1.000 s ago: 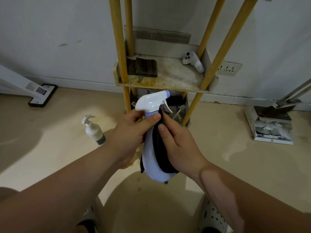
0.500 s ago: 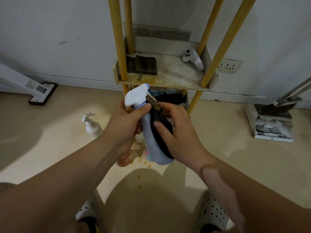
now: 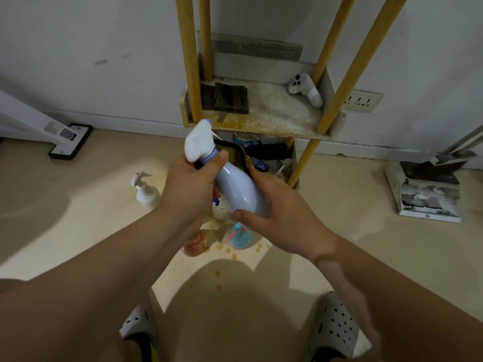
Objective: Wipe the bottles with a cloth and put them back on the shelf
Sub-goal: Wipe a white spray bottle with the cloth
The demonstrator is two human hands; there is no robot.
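Wiping is under way: the left hand (image 3: 193, 184) is gripping the neck of the white-headed lilac plastic spray bottle (image 3: 239, 190), while the right hand (image 3: 283, 214) is clasping its body, pressing a dark cloth (image 3: 231, 152) behind it. Next, probably, it is going forward onto the stained white shelf (image 3: 271, 118) just beyond the 2 hands. Being opaque, the bottle is hiding its contents.

Dim room; bright floor patch, soft shadows, wide-angle bending, slight blur.
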